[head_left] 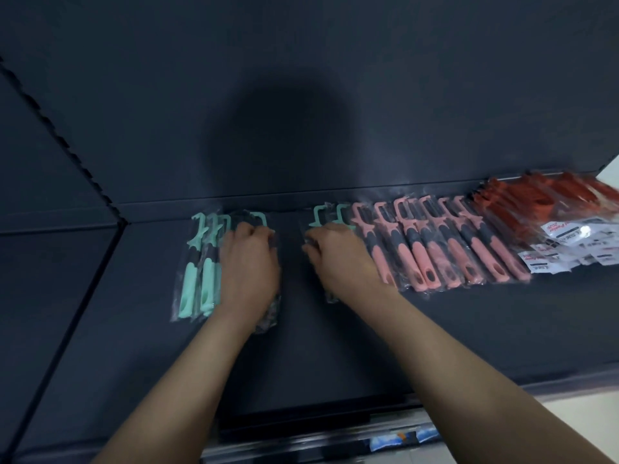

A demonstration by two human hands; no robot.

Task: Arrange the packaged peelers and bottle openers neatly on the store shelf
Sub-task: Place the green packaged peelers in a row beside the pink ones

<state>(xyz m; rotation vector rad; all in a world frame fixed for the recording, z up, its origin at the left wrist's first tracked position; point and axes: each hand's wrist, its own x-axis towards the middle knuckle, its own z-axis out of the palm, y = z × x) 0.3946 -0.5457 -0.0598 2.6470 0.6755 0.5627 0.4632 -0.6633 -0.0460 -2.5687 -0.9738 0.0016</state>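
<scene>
Nearest, both forearms reach over the dark shelf (301, 346). The left hand (249, 262) lies on a mint peeler packet (259, 217), fingers curled round its head end. The right hand (338, 259) covers a second mint packet (321, 217), bent fingertips pinching its left edge. More mint peelers (192, 279) lie just left. Rightward run overlapping pink peelers (445, 249), then blurred red packs (552, 209) against the back wall.

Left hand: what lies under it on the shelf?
A packaged peeler: its green head shows past the left hand, its wrapper end beside the wrist. The handle is covered.
</scene>
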